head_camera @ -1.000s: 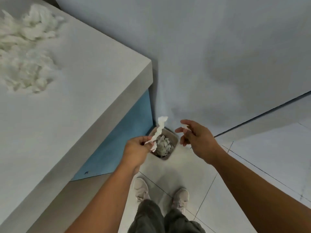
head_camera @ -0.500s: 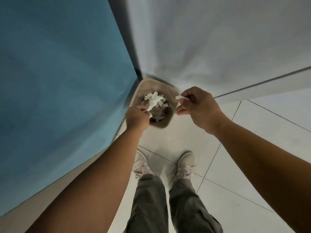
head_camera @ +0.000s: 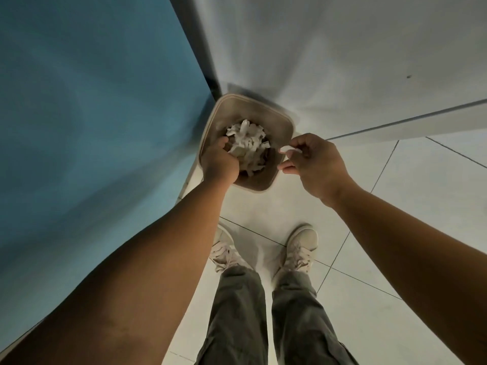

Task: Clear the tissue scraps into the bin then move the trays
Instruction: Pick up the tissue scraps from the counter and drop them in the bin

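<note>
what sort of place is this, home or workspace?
Indoors, probably an office or lab-like room corner, though a home isn't ruled out: pale tiled floor, plain white wall, a blue panel at the left, and a small beige bin holding tissue scraps.

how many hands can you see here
2. The left hand is down in the bin against the scraps, its grip hidden; the right hand pinches a small scrap beside the bin's rim.
</note>
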Tool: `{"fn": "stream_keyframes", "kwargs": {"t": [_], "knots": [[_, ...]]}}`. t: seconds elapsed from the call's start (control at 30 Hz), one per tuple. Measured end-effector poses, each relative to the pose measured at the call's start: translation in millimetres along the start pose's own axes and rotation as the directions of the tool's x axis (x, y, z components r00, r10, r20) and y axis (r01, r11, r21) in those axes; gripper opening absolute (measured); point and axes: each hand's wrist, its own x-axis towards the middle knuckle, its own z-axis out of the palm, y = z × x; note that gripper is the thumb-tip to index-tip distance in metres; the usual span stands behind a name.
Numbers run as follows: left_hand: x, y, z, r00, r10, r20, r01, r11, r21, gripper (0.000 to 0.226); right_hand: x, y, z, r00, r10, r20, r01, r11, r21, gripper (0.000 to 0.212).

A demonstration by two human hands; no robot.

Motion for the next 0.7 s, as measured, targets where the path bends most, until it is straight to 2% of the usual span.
{"fn": "stream_keyframes", "kwargs": {"t": [0.07,0.13,0.3,0.47,0.7], "knots": [[-9,-3,-10,0.999,0.041,-0.013,-0.041,0.999,-0.020,0.049,9,3,7,1.000,0.005,-0.005,-0.006,0.996,-0.085,0.013],[-18,-5,-20,0.995,0.094,-0.028,-0.094,0.996,-0.011,0.044,23,7,20,0.999,-0.041,0.014,0.043,0.969,-0.243,0.015],[-34,-11,-32,0.990,0.137,-0.029,-0.137,0.990,-0.012,0.038,57,14,54,0.981,-0.139,0.134,0.189,0.833,-0.520,0.020],[-46,-11,-43,0.986,0.155,-0.059,-0.154,0.988,0.009,0.038,57,18,57,0.980,-0.103,0.171,0.187,0.766,-0.615,0.045],[-105,30,-81,0.978,0.195,-0.078,-0.194,0.981,0.027,0.038,-35,-22,14,0.968,-0.212,0.135,0.250,0.757,-0.603,0.039]]}}
